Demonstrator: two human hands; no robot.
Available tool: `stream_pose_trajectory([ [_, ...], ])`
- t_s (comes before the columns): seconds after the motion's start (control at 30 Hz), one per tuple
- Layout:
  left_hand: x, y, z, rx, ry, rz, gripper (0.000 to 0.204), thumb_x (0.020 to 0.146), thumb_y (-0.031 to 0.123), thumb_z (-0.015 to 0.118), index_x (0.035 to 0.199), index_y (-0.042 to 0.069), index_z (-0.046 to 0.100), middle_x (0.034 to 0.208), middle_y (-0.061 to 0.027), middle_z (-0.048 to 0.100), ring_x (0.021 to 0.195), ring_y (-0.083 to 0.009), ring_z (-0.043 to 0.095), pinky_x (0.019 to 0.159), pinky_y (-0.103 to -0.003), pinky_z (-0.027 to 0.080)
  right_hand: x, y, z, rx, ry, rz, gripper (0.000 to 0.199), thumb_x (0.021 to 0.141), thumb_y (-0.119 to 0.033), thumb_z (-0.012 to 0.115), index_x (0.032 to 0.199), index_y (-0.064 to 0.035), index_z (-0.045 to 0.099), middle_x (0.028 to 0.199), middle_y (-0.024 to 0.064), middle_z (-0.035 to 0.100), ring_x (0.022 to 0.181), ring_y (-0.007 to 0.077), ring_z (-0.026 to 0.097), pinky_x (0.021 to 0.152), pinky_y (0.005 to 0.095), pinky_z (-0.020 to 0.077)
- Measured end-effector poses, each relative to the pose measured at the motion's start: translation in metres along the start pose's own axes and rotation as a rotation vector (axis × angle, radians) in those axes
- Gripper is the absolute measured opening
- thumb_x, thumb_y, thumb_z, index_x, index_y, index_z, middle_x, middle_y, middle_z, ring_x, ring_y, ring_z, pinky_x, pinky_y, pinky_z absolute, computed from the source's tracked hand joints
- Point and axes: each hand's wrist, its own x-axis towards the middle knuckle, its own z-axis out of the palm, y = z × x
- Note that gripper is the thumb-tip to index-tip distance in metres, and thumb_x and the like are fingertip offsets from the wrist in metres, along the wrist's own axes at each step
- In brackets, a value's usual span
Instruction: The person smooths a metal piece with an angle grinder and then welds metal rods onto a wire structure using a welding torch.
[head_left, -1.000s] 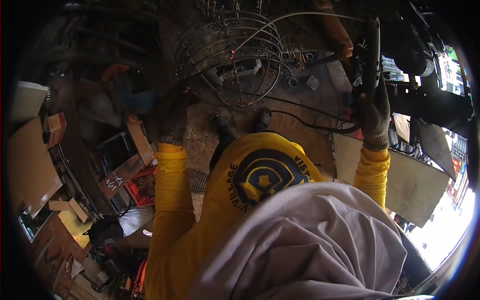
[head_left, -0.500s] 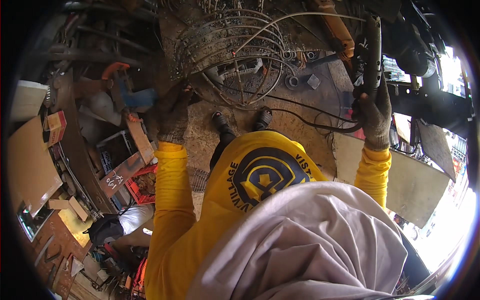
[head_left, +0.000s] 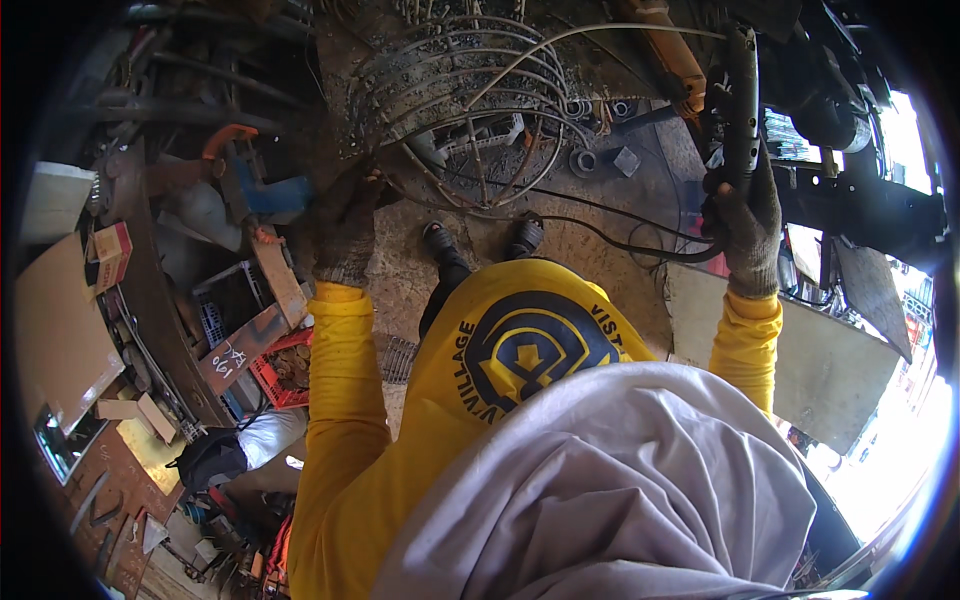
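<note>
My gloved left hand (head_left: 345,215) is closed at the near left edge of a round wire cage (head_left: 483,205), made of spaced metal rings joined by ribs. Shadow hides part of its fingers. My gloved right hand (head_left: 750,220) is wrapped around what looks like a welding electrode holder (head_left: 742,110), upright, with holes along its side. From its top a long, thin, curved rod (head_left: 590,30) reaches left, its tip over the cage's rings. A black cable (head_left: 630,246) runs from below my right hand leftward, passing by the cage.
An orange metal bar (head_left: 675,60) and metal rings (head_left: 583,160) lie beyond the cage. At left stand a blue clamp-like piece (head_left: 280,195), a red crate (head_left: 280,375) and cardboard (head_left: 70,330). A pale board (head_left: 800,370) stands at right. My sandalled feet (head_left: 525,235) are below the cage.
The small red glow at the rod's tip is gone. The rod and holder have shifted very slightly; both hands stay nearly in place.
</note>
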Motion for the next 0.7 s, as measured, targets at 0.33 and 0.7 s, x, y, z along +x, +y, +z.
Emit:
stream_pose_trajectory([
  [0.33, 0.004, -0.005, -0.024, 1.255, -0.204, 0.282, 0.034, 0.101, 0.022, 0.054, 0.131, 0.005, 0.058, 0.116, -0.0136, 0.064, 0.106, -0.0255, 0.063, 0.096, -0.038, 0.051, 0.003, 0.004, -0.005, -0.116, 0.03, 0.031, 0.05, 0.088, -0.013, 0.062, 0.136, -0.005, 0.051, 0.096, 0.008, 0.064, 0.079, 0.0128, 0.062, 0.066, 0.0261, 0.0522],
  [0.7, 0.011, -0.033, -0.025, 1.216, -0.258, 0.032, 0.037, 0.1, 0.019, 0.052, 0.131, 0.0, 0.056, 0.121, -0.0115, 0.061, 0.109, -0.022, 0.059, 0.099, -0.033, 0.046, 0.004, 0.013, -0.006, 0.06, -0.005, -0.045, 0.06, 0.092, -0.02, 0.064, 0.146, -0.008, 0.041, 0.092, 0.0022, 0.063, 0.068, 0.006, 0.057, 0.058, 0.0205, 0.0467],
])
